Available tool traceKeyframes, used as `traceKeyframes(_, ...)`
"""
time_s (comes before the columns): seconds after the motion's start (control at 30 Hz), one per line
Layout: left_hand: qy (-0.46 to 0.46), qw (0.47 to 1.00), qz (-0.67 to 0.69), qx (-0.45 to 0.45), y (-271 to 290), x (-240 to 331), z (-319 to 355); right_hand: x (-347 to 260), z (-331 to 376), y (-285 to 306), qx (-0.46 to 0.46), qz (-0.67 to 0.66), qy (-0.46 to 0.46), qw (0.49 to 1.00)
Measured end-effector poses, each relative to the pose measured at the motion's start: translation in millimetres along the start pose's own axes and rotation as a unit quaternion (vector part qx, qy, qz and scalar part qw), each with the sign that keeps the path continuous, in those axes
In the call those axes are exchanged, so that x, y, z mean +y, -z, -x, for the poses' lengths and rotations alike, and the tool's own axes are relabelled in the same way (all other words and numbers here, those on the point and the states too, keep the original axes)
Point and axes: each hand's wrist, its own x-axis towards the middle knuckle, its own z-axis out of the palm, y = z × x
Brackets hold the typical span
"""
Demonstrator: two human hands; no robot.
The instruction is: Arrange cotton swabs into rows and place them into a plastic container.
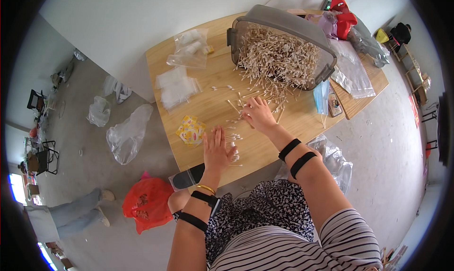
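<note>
My left hand (217,151) lies flat on the wooden table with its fingers stretched out, touching the edge of a neat row of cotton swabs (233,147). Further right and away from me, my right hand (260,115) has its fingers bent down and drawn together on a few loose cotton swabs (233,106); its fingertips are partly hidden. Beyond it, a grey clear-sided bin (283,16) lies tipped on its side, and a big heap of cotton swabs (279,55) spills from its mouth. Small yellow printed cards (191,131) lie left of my left hand.
Clear plastic bags (177,87) are stacked at the table's left, with another bag (189,48) behind. A blue face mask (321,98) and a phone (334,104) lie at the right. A red bag (147,202) stands on the floor; a person's legs (75,214) show at far left.
</note>
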Motion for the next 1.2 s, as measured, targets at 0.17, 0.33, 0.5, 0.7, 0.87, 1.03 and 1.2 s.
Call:
traceKeyframes(0.17,0.003,1.0,-0.008,-0.007,-7.6,2.7,1.8,-24.7,-9.2,-19.1,-0.009,0.006,0.015,1.0)
traceKeyframes(0.33,-0.018,0.999,-0.016,0.045,0.1,2.4,-14.8,-42.4,-11.7,-26.3,-0.051,-0.022,0.021,0.998)
traceKeyframes(0.5,0.001,1.0,0.005,0.007,-0.8,-8.1,-23.9,-21.6,-3.0,-18.3,-0.018,-0.027,0.02,0.999)
traceKeyframes(0.7,0.019,1.0,0.002,0.004,1.2,-8.9,-34.2,9.6,1.3,-3.4,0.006,-0.016,-0.017,1.0)
traceKeyframes(0.87,0.002,1.0,-0.007,0.021,-4.7,-4.7,-32.9,12.3,-4.7,-11.7,0.019,-0.01,-0.047,0.999)
traceKeyframes(1.03,0.013,0.996,0.077,0.043,1.0,-6.6,-27.2,-11.6,-23.8,-30.9,0.016,-0.029,0.006,0.999)
traceKeyframes(1.2,0.0,0.995,0.088,0.048,3.4,-7.9,-26.2,-27.1,-25.9,-39.7,-0.023,-0.079,0.003,0.997)
